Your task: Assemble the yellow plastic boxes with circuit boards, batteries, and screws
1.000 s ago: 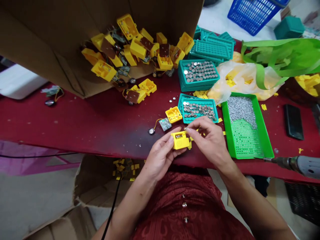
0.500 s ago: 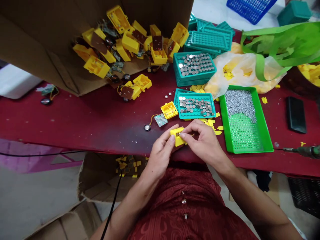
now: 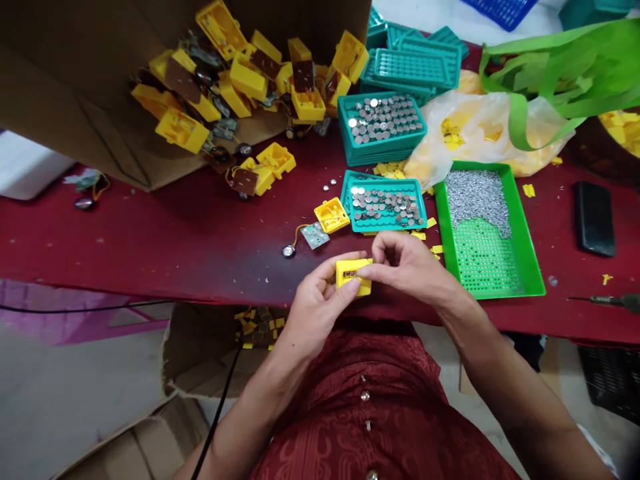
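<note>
My left hand (image 3: 323, 290) grips a small yellow plastic case (image 3: 361, 288), thumb on its front face and fingers behind. A slot in that face shows small metal pieces that look like button cells. My right hand (image 3: 407, 267) is closed at the case's right side, its thumb tip at the slot and the other fingers curled. Just beyond lie an opened yellow case half (image 3: 332, 215), a circuit board (image 3: 315, 236) and a round metal part (image 3: 289, 251) on a wire. A teal tray (image 3: 387, 227) of button cells sits behind my right hand.
Another teal tray (image 3: 345, 137) with cells tops a stack behind. To the right are a green tray (image 3: 535, 270) of small metal pieces, a black phone (image 3: 594, 219) and a screwdriver-like tool (image 3: 615, 301). A large cardboard box (image 3: 113, 150) with yellow cases stands at the back left.
My right thumb now lies straighter across the slot, where before thumb and finger pinched there. The case has turned slightly, showing more of the slot. The whole view has shifted a little.
</note>
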Action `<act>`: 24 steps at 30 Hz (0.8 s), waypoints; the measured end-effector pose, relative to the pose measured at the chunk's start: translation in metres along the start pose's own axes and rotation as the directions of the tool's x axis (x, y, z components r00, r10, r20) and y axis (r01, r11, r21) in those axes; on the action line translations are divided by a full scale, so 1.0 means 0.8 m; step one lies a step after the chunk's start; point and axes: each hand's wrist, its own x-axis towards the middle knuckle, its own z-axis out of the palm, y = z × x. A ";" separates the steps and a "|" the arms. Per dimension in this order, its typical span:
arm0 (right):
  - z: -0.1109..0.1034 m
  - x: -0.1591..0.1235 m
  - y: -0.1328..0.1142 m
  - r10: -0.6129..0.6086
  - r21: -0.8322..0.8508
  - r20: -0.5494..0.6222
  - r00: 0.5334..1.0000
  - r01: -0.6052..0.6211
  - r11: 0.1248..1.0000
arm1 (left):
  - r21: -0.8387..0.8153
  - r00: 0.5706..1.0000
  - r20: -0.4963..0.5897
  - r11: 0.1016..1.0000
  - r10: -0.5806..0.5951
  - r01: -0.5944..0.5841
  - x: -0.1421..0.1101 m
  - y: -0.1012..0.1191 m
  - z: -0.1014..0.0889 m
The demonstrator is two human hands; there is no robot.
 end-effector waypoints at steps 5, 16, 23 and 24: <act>-0.007 -0.020 0.007 -0.108 0.062 -0.299 0.948 0.133 0.989 | -0.163 0.993 -0.020 0.980 -0.116 0.111 0.002 0.012 0.003; 0.012 -0.046 0.014 -0.414 -0.428 -0.192 0.890 0.303 0.851 | -0.208 0.990 -0.034 0.970 -0.135 0.125 0.008 0.005 0.014; 0.013 -0.047 0.026 -0.495 -0.490 -0.091 0.864 0.394 0.778 | -0.184 0.991 -0.053 0.977 -0.119 0.108 0.010 0.000 0.015; 0.012 -0.047 0.027 -0.494 -0.479 -0.080 0.866 0.401 0.781 | -0.185 0.991 -0.050 0.977 -0.121 0.110 0.010 0.000 0.016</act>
